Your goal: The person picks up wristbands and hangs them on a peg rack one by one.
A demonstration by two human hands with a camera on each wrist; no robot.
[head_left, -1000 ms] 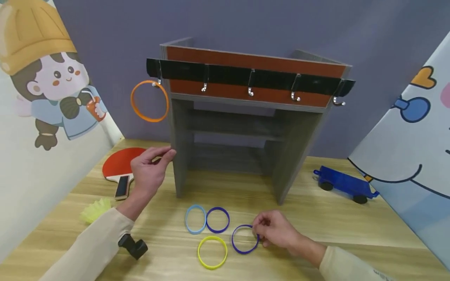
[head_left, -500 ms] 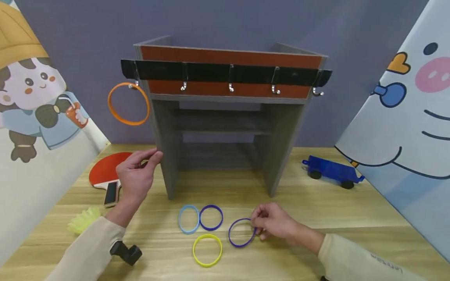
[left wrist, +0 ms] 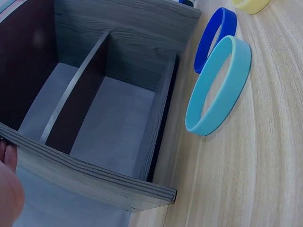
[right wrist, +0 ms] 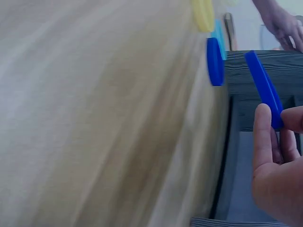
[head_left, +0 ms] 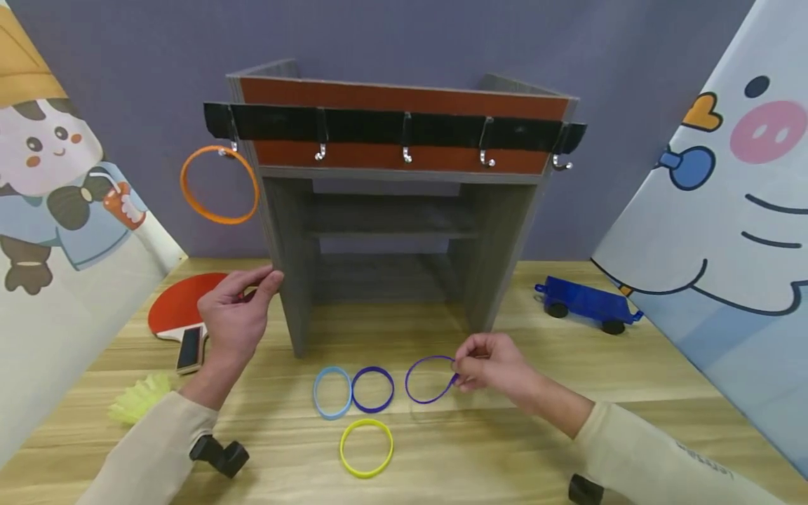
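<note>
My right hand (head_left: pixel 495 361) pinches a dark blue silicone wristband (head_left: pixel 424 401) between thumb and fingers. The band is raised over the table, its loop pointing left in the head view; in the right wrist view the same blue wristband (right wrist: pixel 263 85) appears nearly edge-on. My left hand (head_left: pixel 236 308) grips the front edge of the left side panel of a grey shelf unit (head_left: pixel 293 280), thumb and index finger at that edge. A black rail (head_left: pixel 366 125) with several silver hooks crosses the unit's top. An orange ring (head_left: pixel 221 220) hangs from the leftmost hook.
On the table lie a light blue wristband (head_left: pixel 317 403), another dark blue wristband (head_left: pixel 374 409) and a yellow wristband (head_left: pixel 366 474). Left are a red table tennis paddle (head_left: pixel 179 305) and a yellow-green shuttlecock (head_left: pixel 142 398); right stands a blue toy trailer (head_left: pixel 587 300).
My right hand has lifted the dark blue wristband off the table and moved it toward the shelf unit. My left hand stays at the side panel. The head view has shifted to the right.
</note>
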